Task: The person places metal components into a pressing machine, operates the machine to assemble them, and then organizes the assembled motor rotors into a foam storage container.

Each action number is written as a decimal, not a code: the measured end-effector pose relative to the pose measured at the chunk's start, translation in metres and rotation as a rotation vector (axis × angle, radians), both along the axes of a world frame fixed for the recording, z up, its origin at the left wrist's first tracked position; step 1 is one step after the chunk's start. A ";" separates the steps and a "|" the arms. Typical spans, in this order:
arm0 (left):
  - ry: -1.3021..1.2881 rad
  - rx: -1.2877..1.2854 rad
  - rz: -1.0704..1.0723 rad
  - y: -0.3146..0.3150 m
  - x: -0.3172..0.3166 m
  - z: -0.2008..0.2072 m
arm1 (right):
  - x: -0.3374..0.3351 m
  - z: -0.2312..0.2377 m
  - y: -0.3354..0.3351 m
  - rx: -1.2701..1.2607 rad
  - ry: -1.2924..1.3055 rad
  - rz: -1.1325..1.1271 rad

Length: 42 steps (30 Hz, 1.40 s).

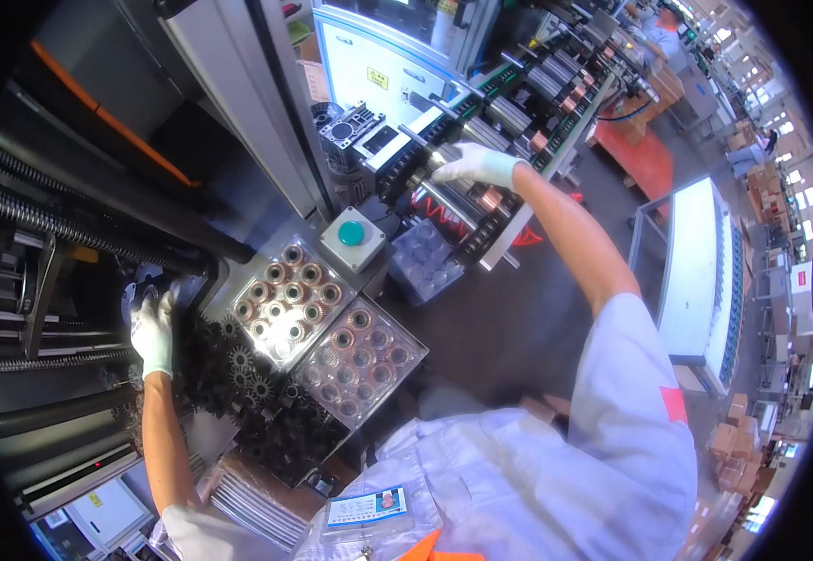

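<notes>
My left hand (153, 329), in a white glove, rests on the edge of a heap of black toothed plastic wheels (238, 383) at the left of the bench. I cannot tell if it grips one. My right hand (474, 165), also gloved, reaches far forward and lies on a metal bar of the conveyor line (518, 112), next to copper-wound motor parts (491, 198). Its fingers curl over the bar. Two clear trays (327, 323) of round copper-and-metal parts lie between my arms.
A grey box with a green push button (351, 235) stands behind the trays, beside a clear tray of small cups (427, 262). A white machine cabinet (378, 65) rises beyond. Another person (661, 28) works far down the line. A white bench (701, 271) stands right.
</notes>
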State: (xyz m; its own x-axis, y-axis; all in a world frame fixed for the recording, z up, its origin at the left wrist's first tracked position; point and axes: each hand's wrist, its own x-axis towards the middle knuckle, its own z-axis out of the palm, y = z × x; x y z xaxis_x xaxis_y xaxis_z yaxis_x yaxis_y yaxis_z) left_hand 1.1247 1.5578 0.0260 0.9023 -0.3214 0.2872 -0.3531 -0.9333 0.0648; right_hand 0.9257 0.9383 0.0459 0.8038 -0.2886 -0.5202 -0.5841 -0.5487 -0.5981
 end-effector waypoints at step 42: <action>-0.025 -0.010 0.103 0.230 -0.268 0.038 | 0.037 0.001 0.459 0.257 -0.477 0.784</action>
